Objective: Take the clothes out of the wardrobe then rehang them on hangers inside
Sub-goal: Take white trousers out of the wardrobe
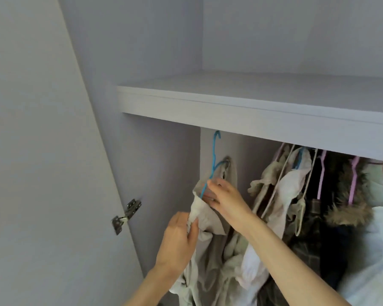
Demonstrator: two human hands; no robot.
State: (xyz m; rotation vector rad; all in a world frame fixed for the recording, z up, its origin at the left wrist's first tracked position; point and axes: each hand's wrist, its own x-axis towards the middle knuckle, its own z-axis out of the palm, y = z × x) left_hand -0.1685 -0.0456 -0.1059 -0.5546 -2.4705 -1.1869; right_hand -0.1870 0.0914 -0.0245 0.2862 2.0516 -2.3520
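A pale beige garment (210, 246) hangs on a blue hanger (213, 160) at the left end of the wardrobe, the hook reaching up behind the shelf edge. My left hand (179, 237) grips a bunch of the garment's fabric below the hanger. My right hand (224, 199) pinches the cloth at the hanger's shoulder, fingers curled on it. The rail itself is hidden behind the shelf front.
The wardrobe shelf (252, 107) juts out just above the hangers. To the right hang several garments on white and pink hangers (353, 180), among them a fur-trimmed dark coat (345, 208). The open door (42, 151) with its metal hinge (126, 214) stands at left.
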